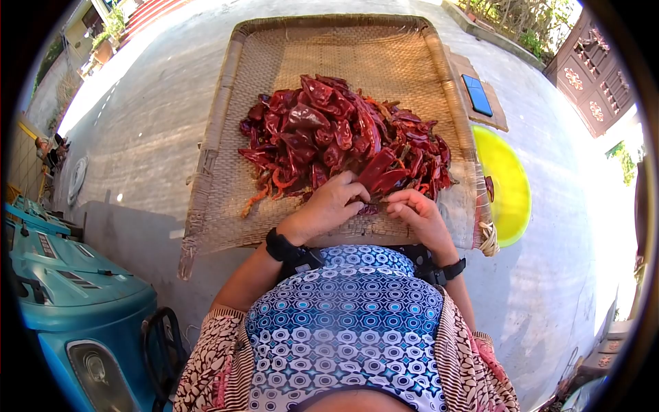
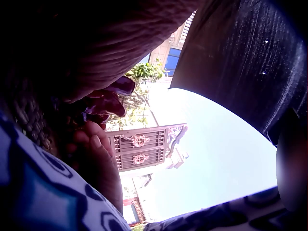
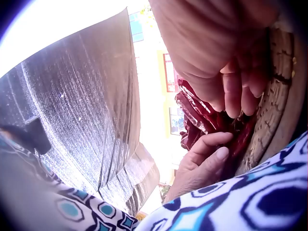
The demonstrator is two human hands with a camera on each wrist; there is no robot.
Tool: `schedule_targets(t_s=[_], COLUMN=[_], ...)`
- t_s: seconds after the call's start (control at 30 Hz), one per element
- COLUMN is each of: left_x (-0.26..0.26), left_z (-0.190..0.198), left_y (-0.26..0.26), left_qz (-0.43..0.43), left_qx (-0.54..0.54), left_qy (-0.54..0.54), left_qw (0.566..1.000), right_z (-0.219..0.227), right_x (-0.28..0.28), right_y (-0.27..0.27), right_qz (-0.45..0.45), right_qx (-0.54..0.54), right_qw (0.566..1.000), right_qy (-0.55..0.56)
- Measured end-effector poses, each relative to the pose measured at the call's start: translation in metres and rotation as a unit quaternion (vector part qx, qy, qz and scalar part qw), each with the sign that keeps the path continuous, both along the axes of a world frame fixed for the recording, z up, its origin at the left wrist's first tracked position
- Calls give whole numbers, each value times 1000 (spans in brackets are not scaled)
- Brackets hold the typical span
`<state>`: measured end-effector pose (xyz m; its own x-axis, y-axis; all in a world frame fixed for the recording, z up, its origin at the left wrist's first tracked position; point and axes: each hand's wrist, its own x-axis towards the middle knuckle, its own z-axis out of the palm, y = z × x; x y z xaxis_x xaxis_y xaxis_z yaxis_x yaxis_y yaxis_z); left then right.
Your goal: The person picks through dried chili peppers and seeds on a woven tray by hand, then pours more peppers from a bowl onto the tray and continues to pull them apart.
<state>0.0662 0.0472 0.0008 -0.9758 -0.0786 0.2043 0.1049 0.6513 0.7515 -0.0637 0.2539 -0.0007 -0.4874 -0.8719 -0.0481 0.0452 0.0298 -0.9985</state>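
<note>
A: What are the hands busy with?

B: One dark red pepper, by the look of it. It sits between the person's left hand and right hand, over the near part of the woven tray. The heap of peppers lies beyond it, around the tray's middle.

A: And the fingers?

B: The left ones are curled in and appear to hold the pepper's body. The right thumb and forefinger are drawn together, seemingly pinching one end of it; what lies between those tips is too small to make out.

A: So which step is this?

B: Judging by the pose, fingertip work on a single pepper, one hand steadying and the other picking at it. Much of the heap probably awaits its turn.

A: What does the next move call for?

B: A steady left hold and a light, exact right pinch, since the thin skin could tear. The yellow basin, just right of the tray, seems within easy reach of the right hand.
</note>
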Motion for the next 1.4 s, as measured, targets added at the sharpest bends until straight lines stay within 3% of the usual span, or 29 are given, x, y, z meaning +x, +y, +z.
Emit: schedule_targets(t_s=[1.4], left_x=[0], left_z=[-6], left_y=[-8], left_qz=[-15], left_qx=[31], left_qy=[-26], left_qw=[999], right_z=[-3], right_x=[-3], right_y=[-3], right_qz=[-24], right_qx=[50], right_qw=[998], right_qy=[-3])
